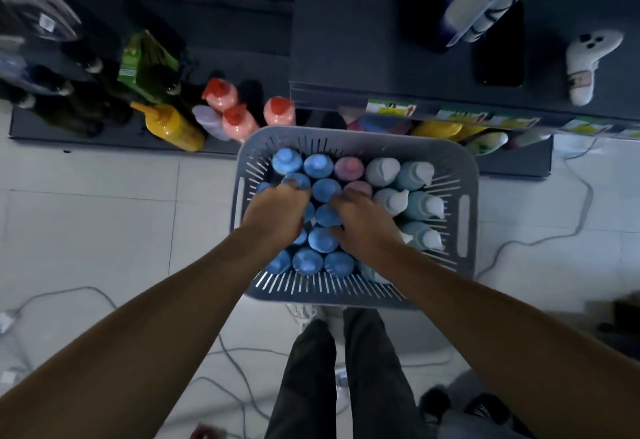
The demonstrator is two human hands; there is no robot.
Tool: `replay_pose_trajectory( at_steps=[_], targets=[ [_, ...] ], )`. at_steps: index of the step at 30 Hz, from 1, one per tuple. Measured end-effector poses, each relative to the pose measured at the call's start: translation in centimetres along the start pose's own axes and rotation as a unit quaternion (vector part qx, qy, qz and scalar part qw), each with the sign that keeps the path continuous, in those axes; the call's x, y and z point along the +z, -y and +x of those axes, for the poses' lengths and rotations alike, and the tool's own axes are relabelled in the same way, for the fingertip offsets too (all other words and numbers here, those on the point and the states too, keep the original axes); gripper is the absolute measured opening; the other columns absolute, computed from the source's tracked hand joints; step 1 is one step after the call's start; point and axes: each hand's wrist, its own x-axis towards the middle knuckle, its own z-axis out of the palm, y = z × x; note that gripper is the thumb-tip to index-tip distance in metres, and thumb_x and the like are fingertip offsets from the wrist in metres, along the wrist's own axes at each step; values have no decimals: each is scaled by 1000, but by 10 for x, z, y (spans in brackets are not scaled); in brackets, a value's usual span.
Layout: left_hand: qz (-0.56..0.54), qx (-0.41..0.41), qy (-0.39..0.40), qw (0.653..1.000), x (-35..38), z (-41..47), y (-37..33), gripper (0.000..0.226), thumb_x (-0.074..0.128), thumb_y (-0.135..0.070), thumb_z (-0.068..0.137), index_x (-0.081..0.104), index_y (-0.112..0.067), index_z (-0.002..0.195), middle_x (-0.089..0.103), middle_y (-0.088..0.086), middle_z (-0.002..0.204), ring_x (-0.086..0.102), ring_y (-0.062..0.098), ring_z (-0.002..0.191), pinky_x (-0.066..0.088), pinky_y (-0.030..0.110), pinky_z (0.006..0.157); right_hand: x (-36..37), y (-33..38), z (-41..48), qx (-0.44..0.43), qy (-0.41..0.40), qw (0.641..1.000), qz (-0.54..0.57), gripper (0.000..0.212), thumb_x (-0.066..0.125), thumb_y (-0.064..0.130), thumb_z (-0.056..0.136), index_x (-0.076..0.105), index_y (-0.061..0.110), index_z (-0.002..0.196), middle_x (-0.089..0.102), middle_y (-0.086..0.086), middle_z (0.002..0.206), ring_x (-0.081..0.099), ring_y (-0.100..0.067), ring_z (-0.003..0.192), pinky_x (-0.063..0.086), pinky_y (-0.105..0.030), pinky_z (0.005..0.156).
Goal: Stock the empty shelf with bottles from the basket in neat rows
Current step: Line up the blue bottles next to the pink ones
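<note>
A grey slotted basket (356,291) stands on the floor below me, packed with upright bottles: several blue ones (320,239) on the left, two pink ones (349,168) at the back, and teal ones with white caps (424,204) on the right. My left hand (277,211) reaches down among the blue bottles, its fingers curled around one blue bottle top (296,180). My right hand (362,220) is closed over bottles in the middle of the basket; what it grips is hidden. The dark shelf (346,40) rises just beyond the basket.
On the low shelf board to the left stand red-capped pink bottles (239,119), a yellow bottle (173,126) and dark bottles (69,92). Price tags (450,114) line a shelf edge at right. Cables (540,237) trail over the white floor tiles. My legs (339,369) are behind the basket.
</note>
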Motion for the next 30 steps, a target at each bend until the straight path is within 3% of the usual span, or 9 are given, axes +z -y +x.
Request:
replay_pose_trajectory(
  at_steps=[3, 8, 13, 19, 25, 30],
  targets=[
    [3, -5, -7, 1000, 12, 3, 0, 35, 68, -13, 87, 58, -14, 120, 55, 10, 125, 65, 36, 97, 40, 36, 64, 9, 1, 5, 1, -20, 1000, -18, 37, 63, 21, 92, 58, 14, 129, 55, -10, 126, 59, -33, 110, 53, -41, 74],
    [27, -3, -26, 999, 13, 6, -1, 24, 64, -10, 88, 61, -13, 112, 58, 8, 116, 67, 33, 91, 37, 34, 62, 14, 1, 10, -7, -62, 998, 6, 29, 69, 17, 85, 61, 13, 112, 63, -9, 110, 63, -33, 97, 51, -38, 65],
    [74, -15, -21, 997, 4, 4, -6, 17, 62, -11, 90, 67, -12, 106, 64, 8, 112, 67, 29, 94, 37, 32, 64, 14, 0, 11, -15, -85, 996, -21, 20, 74, 13, 76, 66, 11, 95, 68, -10, 92, 66, -33, 80, 41, -32, 57],
    [49, -35, -19, 998, -23, -10, -8, 16, 63, -11, 90, 66, -10, 106, 66, 10, 104, 67, 33, 94, 44, 36, 67, -7, 4, -1, -30, -126, 991, -31, 12, 74, 8, 66, 66, 9, 74, 64, -10, 73, 62, -34, 64, 33, -27, 52],
    [22, -26, -35, 999, -82, -35, -15, 24, 69, -15, 86, 68, -8, 109, 63, 16, 114, 64, 39, 105, 51, 42, 80, -67, 17, -29, -35, -153, 988, 15, 12, 74, 17, 70, 67, 12, 80, 68, -11, 84, 66, -35, 76, 35, -29, 59],
    [12, -4, -101, 995, -142, -63, -25, 9, 68, -12, 82, 64, -10, 89, 63, 15, 96, 65, 38, 96, 43, 37, 65, -132, 30, -56, -20, -161, 987, 3, 22, 71, 28, 74, 71, 22, 96, 72, -4, 97, 67, -29, 92, 51, -34, 73]
  ],
)
